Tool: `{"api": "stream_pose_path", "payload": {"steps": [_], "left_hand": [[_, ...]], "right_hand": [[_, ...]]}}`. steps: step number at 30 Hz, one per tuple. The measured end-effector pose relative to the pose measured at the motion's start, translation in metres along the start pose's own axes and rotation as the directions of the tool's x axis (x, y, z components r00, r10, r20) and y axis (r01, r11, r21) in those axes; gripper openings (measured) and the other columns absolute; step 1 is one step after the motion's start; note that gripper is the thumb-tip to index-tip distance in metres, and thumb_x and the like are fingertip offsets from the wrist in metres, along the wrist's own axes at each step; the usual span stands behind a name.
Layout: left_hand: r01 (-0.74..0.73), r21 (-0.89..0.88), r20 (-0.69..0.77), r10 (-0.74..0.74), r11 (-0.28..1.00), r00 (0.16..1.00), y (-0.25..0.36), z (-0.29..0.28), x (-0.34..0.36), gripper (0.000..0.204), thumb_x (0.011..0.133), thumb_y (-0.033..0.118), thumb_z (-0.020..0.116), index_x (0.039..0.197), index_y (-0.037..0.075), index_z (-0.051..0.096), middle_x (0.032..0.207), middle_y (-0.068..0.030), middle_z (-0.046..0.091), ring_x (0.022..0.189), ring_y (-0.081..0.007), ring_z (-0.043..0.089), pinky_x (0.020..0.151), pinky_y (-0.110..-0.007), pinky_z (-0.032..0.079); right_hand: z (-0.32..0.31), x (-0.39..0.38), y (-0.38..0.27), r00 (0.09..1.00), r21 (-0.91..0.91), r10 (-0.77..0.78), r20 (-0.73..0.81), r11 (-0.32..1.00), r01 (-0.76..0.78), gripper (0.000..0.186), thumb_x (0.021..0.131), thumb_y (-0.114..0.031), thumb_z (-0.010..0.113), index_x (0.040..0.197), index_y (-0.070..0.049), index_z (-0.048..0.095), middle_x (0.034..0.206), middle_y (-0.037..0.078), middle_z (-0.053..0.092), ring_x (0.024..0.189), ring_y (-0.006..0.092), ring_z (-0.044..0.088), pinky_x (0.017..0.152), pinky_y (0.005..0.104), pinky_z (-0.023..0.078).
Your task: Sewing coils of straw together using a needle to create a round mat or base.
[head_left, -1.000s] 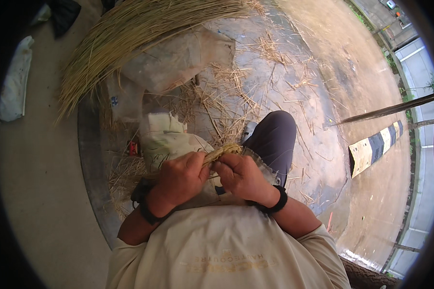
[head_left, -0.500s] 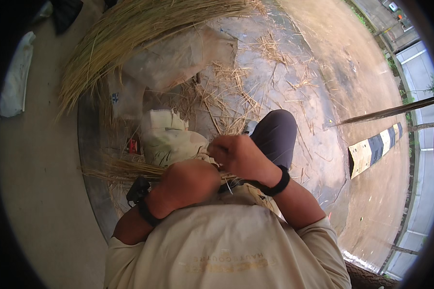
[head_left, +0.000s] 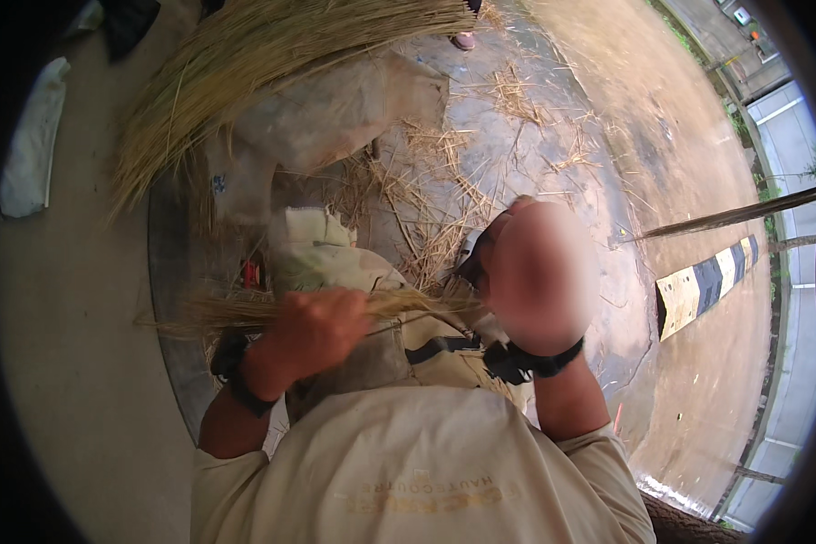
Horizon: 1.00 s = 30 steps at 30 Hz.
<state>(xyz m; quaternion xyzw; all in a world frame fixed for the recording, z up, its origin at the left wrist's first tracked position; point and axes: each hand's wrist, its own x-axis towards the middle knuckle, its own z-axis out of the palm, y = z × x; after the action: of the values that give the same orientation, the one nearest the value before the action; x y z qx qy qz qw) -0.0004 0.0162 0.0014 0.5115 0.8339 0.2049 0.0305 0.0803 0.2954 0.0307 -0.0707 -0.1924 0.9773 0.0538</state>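
Observation:
My left hand (head_left: 322, 328) is wrapped round a thin bundle of dry straw (head_left: 236, 313), which lies crosswise over my lap. The loose, feathery end of the bundle fans out to the left, and its narrower end points toward my right hand. My right hand (head_left: 542, 276) is raised above my right knee and badly smeared, so its fingers and anything in them cannot be made out. Pale cloth (head_left: 322, 249) with a dark pattern covers my left leg. Both wrists wear black bands.
A large sheaf of long straw (head_left: 281, 63) lies at the far left beside a crumpled translucent sheet (head_left: 335, 113). Cut stalks (head_left: 426, 181) litter the grey ground sheet. A person's shoe (head_left: 463, 41) shows at the far edge. A striped black-and-white barrier (head_left: 707, 286) lies at right.
My hands were close together over my lap; now they are apart. The right hand has gone right and up, the left hand slightly left along the straw. A shoe has appeared beyond the sheaf.

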Motion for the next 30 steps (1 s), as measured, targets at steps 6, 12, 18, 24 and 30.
{"api": "stream_pose_path", "payload": {"steps": [6,12,18,24,30], "left_hand": [[0.318,0.221,-0.054,-0.313,0.922,0.948,-0.061,-0.047,-0.045,0.015,0.095,0.020,0.069,0.102,0.008,0.061,0.084,-0.0160,0.069,0.074,-0.0391,0.070,0.062,-0.052,0.055],[0.487,0.418,-0.163,-0.465,0.766,0.870,-0.124,-0.099,-0.107,0.018,0.096,0.020,0.068,0.100,0.006,0.059,0.086,-0.0201,0.071,0.074,-0.0438,0.069,0.063,-0.054,0.054],[0.489,0.331,-0.072,-0.495,0.807,0.866,-0.128,-0.086,-0.122,0.019,0.098,0.022,0.067,0.100,0.005,0.059,0.084,-0.0211,0.070,0.075,-0.0453,0.068,0.064,-0.055,0.053],[0.242,-0.151,0.088,-0.231,0.958,0.969,-0.043,-0.040,-0.033,0.039,0.096,0.024,0.068,0.132,0.012,0.066,0.088,-0.0215,0.073,0.080,-0.0436,0.071,0.069,-0.051,0.057],[0.146,-0.327,0.248,-0.065,0.934,0.967,-0.008,-0.021,0.007,0.047,0.095,0.020,0.068,0.140,0.011,0.063,0.093,-0.0195,0.075,0.081,-0.0393,0.073,0.071,-0.048,0.057]], "right_hand": [[-0.031,-0.057,-0.081,0.936,-0.982,-0.347,0.063,0.144,0.119,0.022,0.112,-0.026,0.055,0.120,-0.007,0.063,0.074,-0.002,0.063,0.059,0.0021,0.044,0.052,0.0221,0.035],[-0.112,-0.106,-0.235,0.643,-0.942,-0.754,-0.137,0.300,0.151,0.020,0.111,-0.016,0.057,0.125,-0.003,0.064,0.077,-0.005,0.047,0.052,0.0022,0.032,0.043,0.0198,0.026],[-0.167,-0.144,-0.293,0.562,-0.928,-0.796,-0.225,0.351,0.125,0.013,0.108,-0.018,0.061,0.116,-0.009,0.066,0.078,-0.006,0.051,0.051,0.0012,0.032,0.042,0.0192,0.024],[-0.078,-0.066,-0.102,0.896,-0.983,-0.442,-0.034,0.179,0.051,0.017,0.101,-0.007,0.060,0.115,0.000,0.068,0.094,0.002,0.061,0.078,0.0143,0.055,0.069,0.0307,0.048],[-0.046,0.002,0.052,0.920,-0.907,0.331,0.209,0.418,0.056,0.041,0.108,-0.026,0.061,0.136,0.003,0.064,0.122,0.016,0.072,0.112,0.0217,0.066,0.099,0.0346,0.051]]}}
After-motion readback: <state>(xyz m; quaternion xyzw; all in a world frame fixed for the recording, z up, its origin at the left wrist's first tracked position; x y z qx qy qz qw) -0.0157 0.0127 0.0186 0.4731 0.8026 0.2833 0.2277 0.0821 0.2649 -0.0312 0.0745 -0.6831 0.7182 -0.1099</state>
